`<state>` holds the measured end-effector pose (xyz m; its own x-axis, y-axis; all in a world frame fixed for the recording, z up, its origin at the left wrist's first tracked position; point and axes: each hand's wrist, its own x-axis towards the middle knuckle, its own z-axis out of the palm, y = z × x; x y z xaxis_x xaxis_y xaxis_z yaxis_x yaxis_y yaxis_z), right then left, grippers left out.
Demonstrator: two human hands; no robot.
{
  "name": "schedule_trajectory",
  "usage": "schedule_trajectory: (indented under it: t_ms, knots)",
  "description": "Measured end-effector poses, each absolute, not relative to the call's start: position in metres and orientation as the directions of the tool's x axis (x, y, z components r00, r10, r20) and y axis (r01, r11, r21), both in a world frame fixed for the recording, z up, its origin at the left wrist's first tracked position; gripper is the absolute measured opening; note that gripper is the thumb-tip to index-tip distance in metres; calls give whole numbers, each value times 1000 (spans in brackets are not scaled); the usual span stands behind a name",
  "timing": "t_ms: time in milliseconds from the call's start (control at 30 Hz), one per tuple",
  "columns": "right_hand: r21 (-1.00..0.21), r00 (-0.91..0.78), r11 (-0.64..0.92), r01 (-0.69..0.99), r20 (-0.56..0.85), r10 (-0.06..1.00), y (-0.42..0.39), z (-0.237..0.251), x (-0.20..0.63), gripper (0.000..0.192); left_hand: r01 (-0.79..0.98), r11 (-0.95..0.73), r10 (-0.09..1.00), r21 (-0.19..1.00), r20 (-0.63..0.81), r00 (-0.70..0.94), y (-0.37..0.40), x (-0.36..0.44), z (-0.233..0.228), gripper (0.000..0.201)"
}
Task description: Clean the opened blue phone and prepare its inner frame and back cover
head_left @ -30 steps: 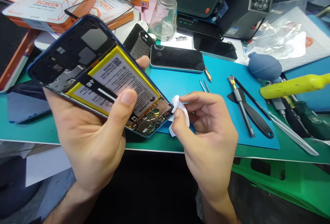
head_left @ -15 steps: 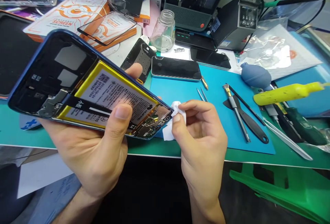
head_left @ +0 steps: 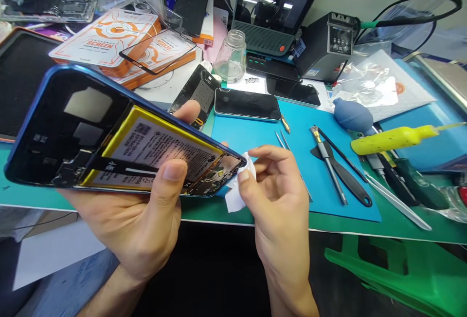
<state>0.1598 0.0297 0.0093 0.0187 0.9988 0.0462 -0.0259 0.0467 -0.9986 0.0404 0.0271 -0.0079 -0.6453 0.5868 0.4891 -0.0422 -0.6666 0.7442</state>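
Head view: left hand point(head_left: 134, 219) grips opened phone point(head_left: 109, 137); right hand point(head_left: 280, 210) pinches white wipe point(head_left: 237, 195) against its corner.

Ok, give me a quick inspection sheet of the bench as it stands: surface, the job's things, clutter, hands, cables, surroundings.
Surface: green mat with a blue mat on top.
Job's things: opened phone, back off, yellow-edged battery exposed; white wipe against its lower corner.
Clutter: brush, black pry tool, tweezers, blue air blower, yellow-handled tool, glass jar, dark phone, orange screen boxes.
Hands: left hand grips the opened phone, thumb on the battery; right hand pinches the white wipe.
Cables: black lead loops from the grey station.
Surroundings: monitor behind; green stool below.
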Motion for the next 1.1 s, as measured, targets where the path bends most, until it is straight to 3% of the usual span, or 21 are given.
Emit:
schedule_trajectory:
  t_ms: [333,433,567,700,933,1100]
  knots:
    - [-996,64,86,-16,84,994,34,13,155,21,-3,-527,638,850,392,-663,18,42,5,55]
    - [-998,20,67,-18,66,998,30,13,153,21,-44,-549,629,835,378,-679,19,41,0,50]
    - [-997,20,73,-13,72,997,31,16,154,28,-58,-600,619,798,417,-666,23,39,-6,61]
    - [-996,27,87,-4,87,996,31,18,152,32,-85,-646,615,758,451,-647,24,38,-4,59]
    - [-997,7,77,-21,77,997,30,18,149,32,-116,-622,643,774,421,-640,22,40,4,62]
    - [-995,30,86,-54,85,996,31,20,147,33,-112,-694,596,711,480,-644,29,40,6,65]
